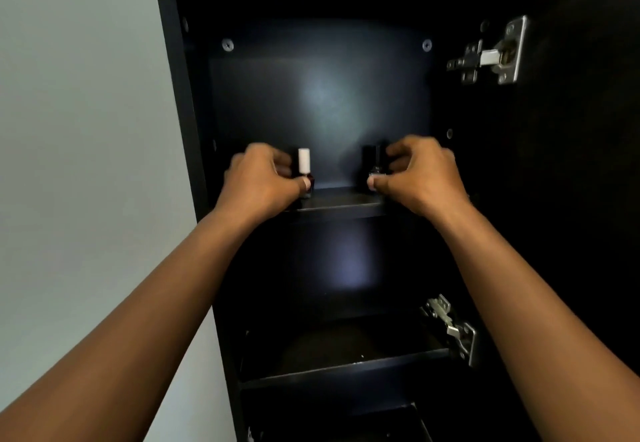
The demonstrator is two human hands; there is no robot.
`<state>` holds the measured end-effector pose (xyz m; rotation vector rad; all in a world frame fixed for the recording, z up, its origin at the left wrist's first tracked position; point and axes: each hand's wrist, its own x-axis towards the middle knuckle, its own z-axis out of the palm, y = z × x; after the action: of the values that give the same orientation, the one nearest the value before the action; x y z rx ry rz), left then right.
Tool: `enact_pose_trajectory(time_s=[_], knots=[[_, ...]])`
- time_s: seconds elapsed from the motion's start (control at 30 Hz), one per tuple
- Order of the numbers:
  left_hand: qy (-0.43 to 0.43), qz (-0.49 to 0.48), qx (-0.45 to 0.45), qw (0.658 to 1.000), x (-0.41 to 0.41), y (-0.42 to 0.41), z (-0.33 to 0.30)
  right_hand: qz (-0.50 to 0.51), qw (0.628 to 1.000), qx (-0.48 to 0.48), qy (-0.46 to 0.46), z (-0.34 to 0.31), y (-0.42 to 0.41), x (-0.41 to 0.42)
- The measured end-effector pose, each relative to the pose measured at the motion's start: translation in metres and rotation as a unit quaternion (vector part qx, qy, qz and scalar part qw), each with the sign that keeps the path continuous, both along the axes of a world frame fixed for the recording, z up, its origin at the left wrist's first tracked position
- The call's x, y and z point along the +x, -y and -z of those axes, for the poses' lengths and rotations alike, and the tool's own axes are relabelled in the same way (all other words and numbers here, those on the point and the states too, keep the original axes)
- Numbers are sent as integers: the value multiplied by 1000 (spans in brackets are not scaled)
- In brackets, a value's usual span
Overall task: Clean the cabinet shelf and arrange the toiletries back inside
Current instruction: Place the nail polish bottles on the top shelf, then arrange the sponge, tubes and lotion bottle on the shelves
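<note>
Bottles stand far back on the upper shelf (341,199): my left hand (258,178) pinches the white-capped bottle (304,171), my right hand (420,175) the black-capped bottle (374,170). I should set both down flat and apart before letting go.

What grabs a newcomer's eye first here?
Two hands reach into a dark cabinet: the left hand pinches a white-capped bottle and the right hand a black-capped bottle, both on the upper shelf. A shiny metal hinge stands out at upper right.
</note>
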<state>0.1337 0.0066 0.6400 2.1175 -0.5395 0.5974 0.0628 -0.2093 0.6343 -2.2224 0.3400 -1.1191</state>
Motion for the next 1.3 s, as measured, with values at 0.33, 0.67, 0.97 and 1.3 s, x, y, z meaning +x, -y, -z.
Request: enact_pose_trajectory(time_s=[0.33,0.67,0.97,1.3], knots=[[293,152,-116,937,-94,-11,164,-35,946,-71,313,164,-66,-78],[-77,205,13,976,-127,-4,465,-12,1000,26,-5,472,-59,-120],[-232,134,37,963,-98,37,629,61,972,107,-201,639,-28,-89],[-295,90,42,950,-75,74,731,82,944,165,-276,715,-7,-60]])
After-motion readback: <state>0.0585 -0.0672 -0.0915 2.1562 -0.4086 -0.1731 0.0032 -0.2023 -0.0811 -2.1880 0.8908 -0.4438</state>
